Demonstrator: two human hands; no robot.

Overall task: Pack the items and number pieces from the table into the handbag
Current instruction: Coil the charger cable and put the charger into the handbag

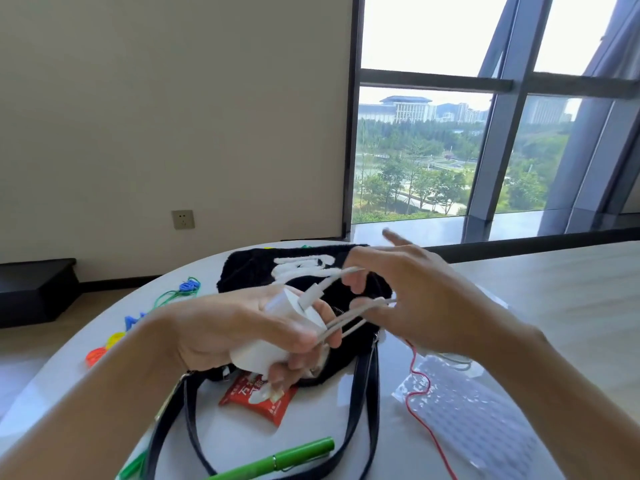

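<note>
The left hand (242,327) and right hand (426,299), both above the handbag (249,268), are bare, and both forearms are uncovered as far as visible.

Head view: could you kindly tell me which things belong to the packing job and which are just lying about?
Job: handbag, charger, cable, number pieces, snack packet, pen, clear pouch.
Lying about: wall socket, black bench.

One handbag (249,268), one charger (263,355), one snack packet (270,407), one pouch (478,417), four number pieces (188,285), one pen (277,460) (perhaps two).
</note>
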